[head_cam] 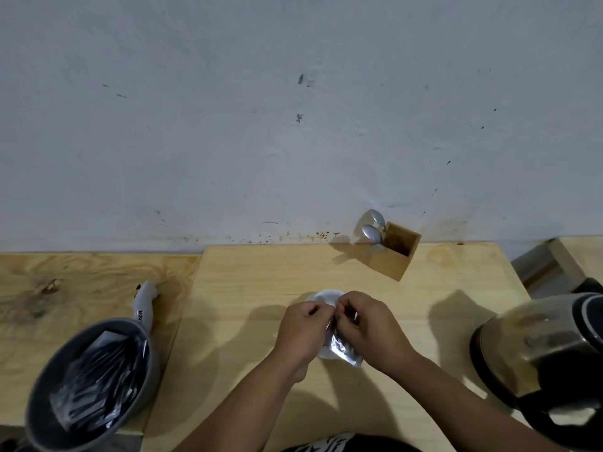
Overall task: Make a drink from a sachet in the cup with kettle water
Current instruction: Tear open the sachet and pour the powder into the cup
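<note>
Sachet: a small silver sachet is held over the cup, near the front middle of the table.
Left hand: the left hand is closed, its fingers pinch the top edge of the sachet.
Right hand: the right hand is closed too and pinches the same top edge, just beside the left one.
Cup: a white cup stands on the table under both hands, mostly hidden by them.
Kettle: a steel kettle with black parts stands at the right edge, well apart from the cup.
Bowl: a grey bowl at the left holds more dark sachets.
Spoon holder: a wooden box with two spoons stands by the wall.
Surface: a light plywood table, with a second board joining on the left.
Room: a pale grey wall with small dark marks and brown spots along its bottom.
</note>
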